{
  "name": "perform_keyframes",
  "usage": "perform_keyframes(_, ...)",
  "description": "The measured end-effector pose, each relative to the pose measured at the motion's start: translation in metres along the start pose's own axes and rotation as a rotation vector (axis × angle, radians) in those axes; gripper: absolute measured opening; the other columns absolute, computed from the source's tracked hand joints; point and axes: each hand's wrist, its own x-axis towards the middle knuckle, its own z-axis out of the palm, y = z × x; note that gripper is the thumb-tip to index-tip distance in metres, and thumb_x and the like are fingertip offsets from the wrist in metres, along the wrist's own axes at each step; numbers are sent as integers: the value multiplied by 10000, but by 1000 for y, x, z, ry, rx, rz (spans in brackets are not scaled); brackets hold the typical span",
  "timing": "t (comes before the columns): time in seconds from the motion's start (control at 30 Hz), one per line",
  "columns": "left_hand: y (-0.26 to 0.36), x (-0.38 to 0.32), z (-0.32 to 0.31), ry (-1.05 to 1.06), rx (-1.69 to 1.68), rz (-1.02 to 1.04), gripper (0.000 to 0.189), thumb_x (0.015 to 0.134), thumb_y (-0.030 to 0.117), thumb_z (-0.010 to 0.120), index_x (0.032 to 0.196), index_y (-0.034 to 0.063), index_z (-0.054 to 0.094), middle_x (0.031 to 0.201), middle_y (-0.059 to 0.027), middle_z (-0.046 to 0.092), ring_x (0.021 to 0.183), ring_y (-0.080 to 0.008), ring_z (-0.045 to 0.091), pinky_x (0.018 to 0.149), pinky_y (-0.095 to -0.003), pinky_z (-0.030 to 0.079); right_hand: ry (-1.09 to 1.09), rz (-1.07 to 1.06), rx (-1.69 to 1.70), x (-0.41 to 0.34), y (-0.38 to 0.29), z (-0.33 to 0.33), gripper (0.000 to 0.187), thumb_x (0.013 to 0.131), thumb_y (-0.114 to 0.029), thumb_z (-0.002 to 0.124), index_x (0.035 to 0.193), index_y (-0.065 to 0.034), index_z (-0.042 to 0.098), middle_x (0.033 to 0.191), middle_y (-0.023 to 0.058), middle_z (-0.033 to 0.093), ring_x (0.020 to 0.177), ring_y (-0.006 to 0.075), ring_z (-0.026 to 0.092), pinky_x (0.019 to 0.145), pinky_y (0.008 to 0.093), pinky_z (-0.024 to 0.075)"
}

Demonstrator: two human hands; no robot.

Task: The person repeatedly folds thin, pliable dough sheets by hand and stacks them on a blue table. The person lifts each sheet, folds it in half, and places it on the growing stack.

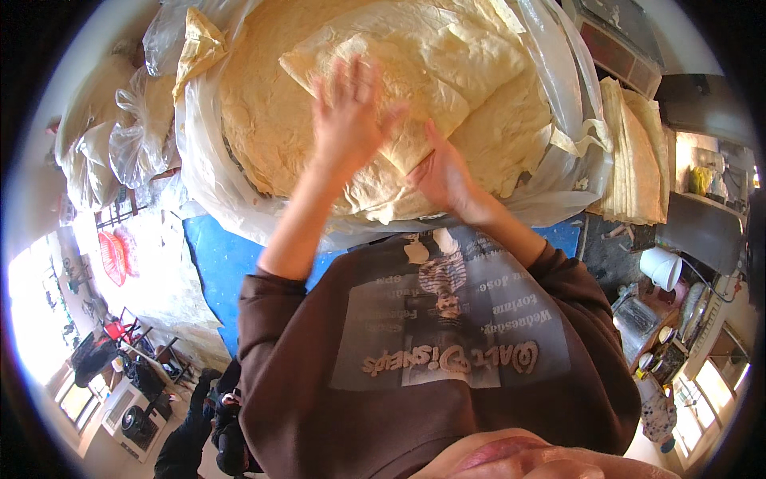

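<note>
Large thin sheets of flatbread (263, 126) lie piled before me on clear plastic sheeting (206, 173). One folded flatbread (479, 66) rests on top of the pile. My left hand (350, 105), blurred, is spread palm down over the folded bread, its fingers apart. At the near corner of that fold is my right hand (440, 173), thumb raised and fingers at the bread's edge; whether it pinches the edge cannot be told. The sheeting's gathered rim surrounds the pile.
Folded flatbreads (634, 155) are stacked at the right. Filled plastic bags (143, 132) stand at the left. A blue surface (221, 251) shows below the pile. A white bucket (660, 269) is at the right. Other people (230, 431) are at lower left and lower right.
</note>
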Motion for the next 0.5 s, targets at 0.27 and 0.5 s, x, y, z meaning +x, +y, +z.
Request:
perform_keyframes(0.27, 8, -15, 36, 468, -409, -191, 817, 855, 389, 734, 1492, 25, 375, 1503, -234, 388, 1447, -379, 286, 1202, -522, 164, -39, -1432, -2229, 13, -87, -19, 700, 908, -368, 692, 1480, -90, 400, 1541, 96, 411, 1427, 280, 385, 1152, 466, 346)
perform_keyframes(0.5, 27, -49, 6, 255, -2002, -891, 398, 900, 73, 720, 1236, 19, 514, 1087, -73, 634, 856, -124, 622, 689, -233, 492, -297, -1003, -2337, 10, -90, -18, 807, 870, -302, 695, 1564, -219, 291, 1606, 43, 316, 1509, 292, 217, 1223, 475, 207)
